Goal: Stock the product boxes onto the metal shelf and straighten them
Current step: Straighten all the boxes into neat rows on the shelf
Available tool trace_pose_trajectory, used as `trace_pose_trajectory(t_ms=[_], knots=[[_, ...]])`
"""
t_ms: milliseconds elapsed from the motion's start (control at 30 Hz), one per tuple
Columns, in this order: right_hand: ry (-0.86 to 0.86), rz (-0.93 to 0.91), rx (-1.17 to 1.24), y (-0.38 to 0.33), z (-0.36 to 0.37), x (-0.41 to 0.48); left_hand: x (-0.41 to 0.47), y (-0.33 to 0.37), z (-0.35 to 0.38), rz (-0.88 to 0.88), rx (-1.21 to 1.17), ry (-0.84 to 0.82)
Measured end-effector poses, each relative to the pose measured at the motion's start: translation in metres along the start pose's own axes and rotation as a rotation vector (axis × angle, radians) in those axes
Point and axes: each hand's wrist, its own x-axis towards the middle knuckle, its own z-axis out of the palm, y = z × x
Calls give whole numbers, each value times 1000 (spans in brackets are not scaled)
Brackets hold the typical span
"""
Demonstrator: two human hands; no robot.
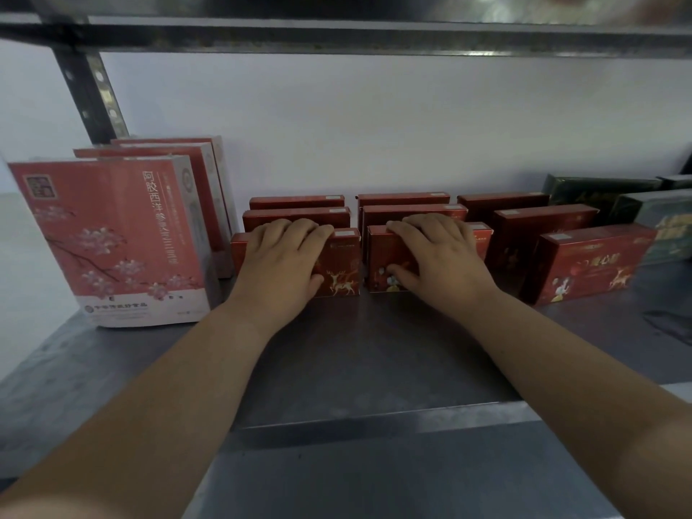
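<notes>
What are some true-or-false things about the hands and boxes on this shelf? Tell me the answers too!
1. Each hand holds a red box. True: the left hand holds the left box, and the right hand holds the right box.
2. The pink boxes stand at the right end. False: the pink boxes stand at the left end.
3. Green boxes sit to the right of the red ones. True: the green boxes are at the far right.
4. One held box is lifted high in the air. False: both stand on the shelf.
</notes>
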Motion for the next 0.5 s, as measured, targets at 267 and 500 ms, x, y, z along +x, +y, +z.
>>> trace_pose_trajectory(t_ms=[267, 500], knots=[[-6, 6, 4, -1, 0, 0, 0, -1, 1, -9, -3, -1], [-4, 13, -9, 0, 1, 0, 0, 0, 1, -15, -11, -10]])
